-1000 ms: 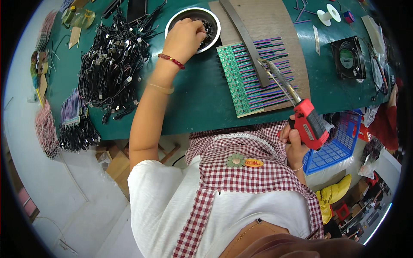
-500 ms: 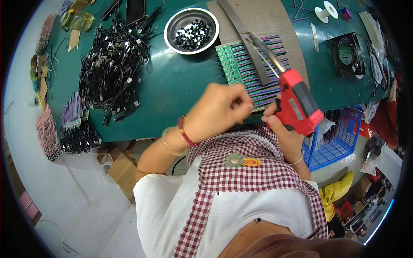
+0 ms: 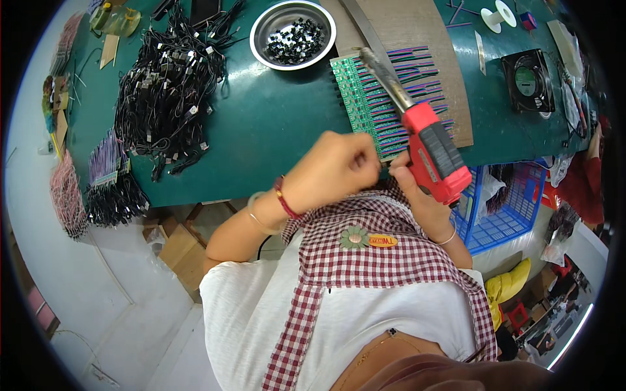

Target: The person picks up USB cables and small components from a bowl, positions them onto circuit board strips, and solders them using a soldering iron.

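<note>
A red and black soldering gun [image 3: 435, 153] with a metal barrel is in my right hand [image 3: 420, 199], its tip slanting up and left above the circuit boards. My left hand [image 3: 339, 166] is closed in a pinch at the near end of the board row; anything between its fingers is too small to make out. The green circuit boards [image 3: 352, 94] lie side by side in a column, with purple, blue and black wires [image 3: 417, 72] running out to the right. A flat metal bar [image 3: 362, 23] lies across the wires, partly hidden behind the gun's barrel.
Beyond my left hand stands a metal bowl [image 3: 255, 49] of small black connectors. Bundled black cables [image 3: 163, 91] cover the left of the green table [image 3: 254, 124]. At right are a small fan [image 3: 527, 81], a white spool [image 3: 497, 16] and a blue crate [image 3: 499, 228].
The soldering gun has shifted left, its barrel now in front of the metal bar. My left hand stays pinched near the boards' near end. The view has shifted slightly.
</note>
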